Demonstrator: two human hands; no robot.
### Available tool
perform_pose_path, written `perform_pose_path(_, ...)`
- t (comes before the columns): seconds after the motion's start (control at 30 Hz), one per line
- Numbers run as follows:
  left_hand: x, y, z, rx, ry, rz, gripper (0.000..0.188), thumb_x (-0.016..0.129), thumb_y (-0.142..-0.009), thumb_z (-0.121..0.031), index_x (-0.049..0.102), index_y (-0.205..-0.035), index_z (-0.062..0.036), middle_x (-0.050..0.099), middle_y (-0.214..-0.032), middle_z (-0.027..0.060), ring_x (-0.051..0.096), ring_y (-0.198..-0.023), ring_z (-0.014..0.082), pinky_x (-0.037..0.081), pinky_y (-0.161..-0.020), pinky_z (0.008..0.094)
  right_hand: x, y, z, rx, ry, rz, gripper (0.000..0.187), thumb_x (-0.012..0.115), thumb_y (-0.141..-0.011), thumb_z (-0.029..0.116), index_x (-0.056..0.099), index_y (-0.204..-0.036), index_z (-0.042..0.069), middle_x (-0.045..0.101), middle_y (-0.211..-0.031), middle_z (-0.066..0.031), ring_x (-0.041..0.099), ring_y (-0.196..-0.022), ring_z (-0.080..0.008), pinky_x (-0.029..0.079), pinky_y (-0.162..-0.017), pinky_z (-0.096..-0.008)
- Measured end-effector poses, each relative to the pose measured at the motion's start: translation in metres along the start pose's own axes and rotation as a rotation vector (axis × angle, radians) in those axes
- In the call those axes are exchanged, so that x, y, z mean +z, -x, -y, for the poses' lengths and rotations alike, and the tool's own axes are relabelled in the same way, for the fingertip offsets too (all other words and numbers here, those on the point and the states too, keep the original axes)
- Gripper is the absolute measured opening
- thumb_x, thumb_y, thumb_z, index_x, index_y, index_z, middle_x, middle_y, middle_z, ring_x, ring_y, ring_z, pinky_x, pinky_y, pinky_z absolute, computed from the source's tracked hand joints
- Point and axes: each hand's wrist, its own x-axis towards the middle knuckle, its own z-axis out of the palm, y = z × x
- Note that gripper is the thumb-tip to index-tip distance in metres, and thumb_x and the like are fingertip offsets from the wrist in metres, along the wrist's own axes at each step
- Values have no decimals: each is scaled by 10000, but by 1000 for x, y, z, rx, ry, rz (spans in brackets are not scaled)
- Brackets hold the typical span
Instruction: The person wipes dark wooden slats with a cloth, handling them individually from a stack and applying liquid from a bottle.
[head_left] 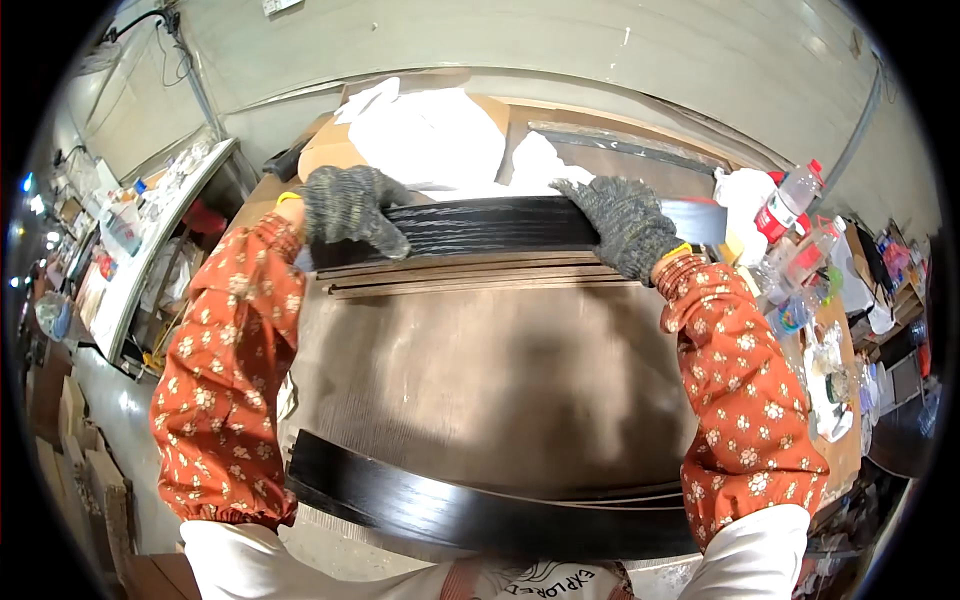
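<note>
My left hand, in a dark grey knit glove, grips the left end of a long black wood-grain board, its thumb over the front face. Toward the board's right end, my right hand, gloved alike, is wrapped over the top edge. The board lies crosswise at the far side of the worktable, over a stack of thin brown strips. Some of its right end shows past my right hand, with a bright sheen. A second black board lies along the near edge, close to my body.
Behind the board are white sheeting and a cardboard piece. Plastic bottles crowd the right side. A cluttered side bench stands at the left. The brown tabletop stretches between the two black boards.
</note>
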Motion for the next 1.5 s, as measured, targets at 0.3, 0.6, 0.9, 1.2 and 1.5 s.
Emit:
perform_pose_path(0.3,55,-54,18,100,-268,-136,628,751,-687,-387,582,-1197,-63,633,-1122,167,588,-1061,340,464,-922,408,37,-22,-21,110,-313,435,812,785,-690,253,405,-1406,206,550,-1291,-148,516,-1205,-343,415,-1010,-458)
perform_pose_path(0.6,75,-70,22,52,-271,-81,795,725,-744,-433,409,-1393,-101,544,-1310,154,526,-1192,337,410,-1012,396,60,-20,-36,181,-287,443,955,787,-675,313,278,-1472,178,480,-1359,-206,462,-1250,-376,378,-1055,-434)
perform_pose_path(0.9,46,0,2,180,-202,39,644,588,-893,-446,407,-1403,-97,484,-1396,112,615,-1071,273,524,-875,350,-42,73,-65,224,-92,309,794,695,-776,412,348,-1447,166,520,-1335,-156,498,-1221,-348,389,-1033,-421)
perform_pose_path(1.2,127,144,-103,869,-190,164,956,658,-757,-626,335,-1441,-42,419,-1407,222,433,-1283,381,363,-1055,460,-134,244,-57,545,-222,403,609,643,-832,509,544,-1313,150,597,-1249,-137,578,-1121,-314,439,-968,-412)
perform_pose_path(1.5,175,189,-116,477,-220,-92,943,847,-570,-414,464,-1354,-59,636,-1084,183,635,-967,350,495,-860,433,-104,459,-78,530,-322,-235,365,530,-952,200,542,-1305,108,532,-1348,-123,528,-1215,-245,408,-1015,-325)
